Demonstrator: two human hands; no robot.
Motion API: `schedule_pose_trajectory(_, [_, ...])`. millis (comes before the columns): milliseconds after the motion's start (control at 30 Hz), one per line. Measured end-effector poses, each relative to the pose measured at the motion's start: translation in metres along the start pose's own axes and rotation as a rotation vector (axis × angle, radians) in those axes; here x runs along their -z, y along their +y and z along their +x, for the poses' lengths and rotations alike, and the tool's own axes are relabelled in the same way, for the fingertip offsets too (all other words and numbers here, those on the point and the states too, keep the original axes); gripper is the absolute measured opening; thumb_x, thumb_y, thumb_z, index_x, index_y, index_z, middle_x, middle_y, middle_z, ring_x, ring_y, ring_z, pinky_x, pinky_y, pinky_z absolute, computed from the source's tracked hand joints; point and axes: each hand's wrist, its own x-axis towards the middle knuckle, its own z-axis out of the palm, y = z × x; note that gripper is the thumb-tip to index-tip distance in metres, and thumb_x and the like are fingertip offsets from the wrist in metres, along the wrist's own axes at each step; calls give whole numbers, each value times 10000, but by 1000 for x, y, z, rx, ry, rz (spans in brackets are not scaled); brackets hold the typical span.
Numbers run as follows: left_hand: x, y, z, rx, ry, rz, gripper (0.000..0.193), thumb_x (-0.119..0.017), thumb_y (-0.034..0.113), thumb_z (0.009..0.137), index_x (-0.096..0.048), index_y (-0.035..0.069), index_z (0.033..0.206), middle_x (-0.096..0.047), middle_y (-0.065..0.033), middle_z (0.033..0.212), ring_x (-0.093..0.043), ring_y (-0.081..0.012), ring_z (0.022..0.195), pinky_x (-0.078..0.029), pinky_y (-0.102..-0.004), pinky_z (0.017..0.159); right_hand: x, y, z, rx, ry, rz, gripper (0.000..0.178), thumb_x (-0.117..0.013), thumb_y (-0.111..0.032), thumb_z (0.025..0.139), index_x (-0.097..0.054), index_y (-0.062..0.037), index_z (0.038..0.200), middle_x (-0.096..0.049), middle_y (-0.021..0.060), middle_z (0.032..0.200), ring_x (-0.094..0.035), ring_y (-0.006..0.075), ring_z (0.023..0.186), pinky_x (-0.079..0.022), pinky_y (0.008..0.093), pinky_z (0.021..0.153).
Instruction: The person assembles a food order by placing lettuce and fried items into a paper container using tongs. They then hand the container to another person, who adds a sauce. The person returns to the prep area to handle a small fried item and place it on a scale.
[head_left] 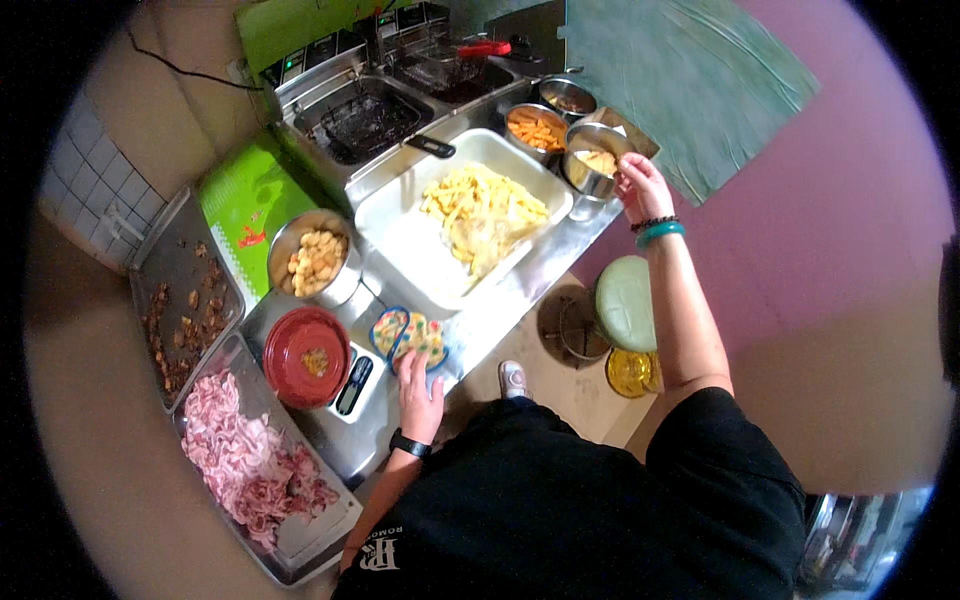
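Observation:
My right hand (645,190) reaches to the far right of the counter, its fingers pinched at the rim of a round steel bowl (582,180) with pale yellow pieces inside. My left hand (420,402) lies low on the near edge, fingers stretched out onto a patterned, blue-edged oven mitt (420,338). Just left of that hand, a red-brown bowl (283,352) with a few small pieces rests on a white kitchen scale (358,386). Between my hands stands a large white tub (400,262) of cut potato fries (485,205), with a clear plastic bag on part of them.
Behind the tub is a double deep fryer (365,118) with a red-handled basket. Steel bowls of orange sticks (537,130) and tan chunks (318,262) flank it. Trays of raw sliced meat (245,455) and browned pieces (185,310) line the left. A green stool (628,300) stands right.

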Motion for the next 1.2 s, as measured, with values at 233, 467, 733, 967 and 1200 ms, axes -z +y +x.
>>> schedule_pose_trajectory(233, [-66, 0, 45, 202, 36, 428, 599, -550, 166, 713, -297, -4, 1230, -211, -205, 1304, -225, -377, 1182, -171, -436, 990, 65, -28, 179, -45, -32, -212, 136, -587, -120, 752, -521, -66, 858, -516, 4, 644, -478, 85, 507, -369, 201, 430])
schedule_pose_trajectory(467, [-91, -1, 51, 278, 53, 610, 626, -528, 228, 703, -294, 21, 1245, -220, -184, 1313, -206, -343, 1212, -172, -433, 997, 102, 6, 321, -226, 27, -525, 64, -561, -98, 760, -519, -95, 808, -529, -19, 661, -514, 96, 566, -387, 201, 461])
schedule_pose_trajectory(733, [-97, -5, 56, 346, 17, 642, 653, -536, 255, 701, -275, 27, 1254, -218, -186, 1315, -203, -351, 1213, -179, -446, 989, 133, 67, 422, -346, -18, -524, 341, -552, -55, 754, -492, -122, 1084, -607, 15, 819, -591, 183, 718, -425, 299, 585])
schedule_pose_trajectory(967, [-97, -5, 57, 277, 63, 669, 639, -547, 226, 701, -284, 39, 1252, -232, -167, 1316, -221, -354, 1205, -202, -445, 981, 111, 38, 399, -1, -48, -570, 209, -620, -175, 739, -598, -14, 871, -595, 43, 723, -517, 79, 584, -408, 221, 514])
schedule_pose_trajectory(1200, [-94, -5, 57, 361, 41, 628, 624, -550, 257, 717, -294, 61, 1252, -241, -141, 1314, -220, -322, 1212, -192, -423, 992, 31, -23, 200, 376, -512, -426, 212, -439, -55, 848, -504, 54, 1018, -541, 63, 842, -495, 80, 726, -398, 178, 607])
